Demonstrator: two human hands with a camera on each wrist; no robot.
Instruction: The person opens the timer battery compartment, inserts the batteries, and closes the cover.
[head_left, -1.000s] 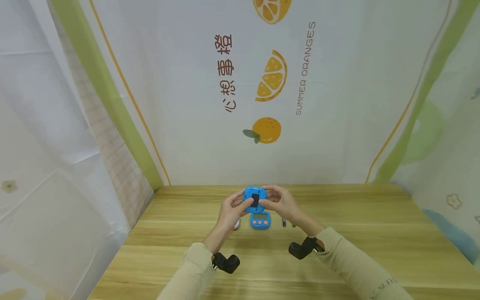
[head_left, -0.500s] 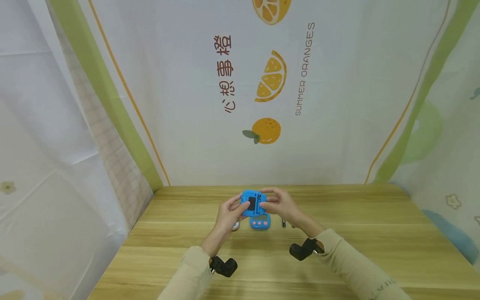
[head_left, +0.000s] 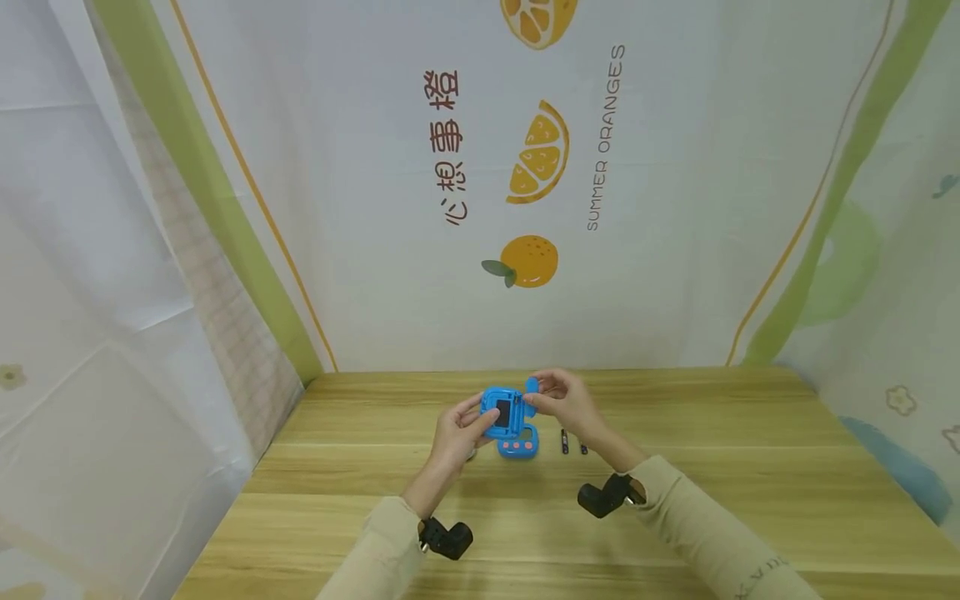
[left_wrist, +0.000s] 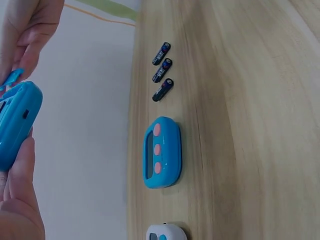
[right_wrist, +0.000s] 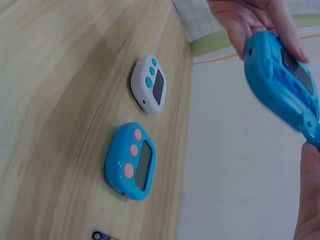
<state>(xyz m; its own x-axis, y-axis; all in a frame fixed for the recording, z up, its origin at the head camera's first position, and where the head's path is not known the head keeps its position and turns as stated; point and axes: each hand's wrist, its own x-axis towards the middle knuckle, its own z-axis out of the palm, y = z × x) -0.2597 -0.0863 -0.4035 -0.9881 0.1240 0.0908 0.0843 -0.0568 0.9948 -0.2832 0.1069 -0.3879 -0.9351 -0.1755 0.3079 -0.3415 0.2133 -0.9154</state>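
Observation:
My left hand [head_left: 454,429] grips a blue digital timer [head_left: 504,410] above the table, its back with a dark rectangular patch turned up, thumb across it. The battery slot along its right side lies uncovered. Between the thumb and fingers of my right hand [head_left: 567,405] is a small blue battery cover [head_left: 532,385], held at the timer's right edge. Below stands a second blue timer [left_wrist: 167,152] with pink buttons, partly covered by the held one in the head view.
Three dark batteries [left_wrist: 162,70] lie in a row on the wooden table [head_left: 675,500], right of the second timer. A white timer [right_wrist: 145,82] with blue buttons sits to its left. A white curtain [head_left: 660,208] printed with oranges hangs behind the table.
The battery cover has come away from the timer's back, and my right hand has moved slightly right and up with it. The timer has shifted slightly down and left.

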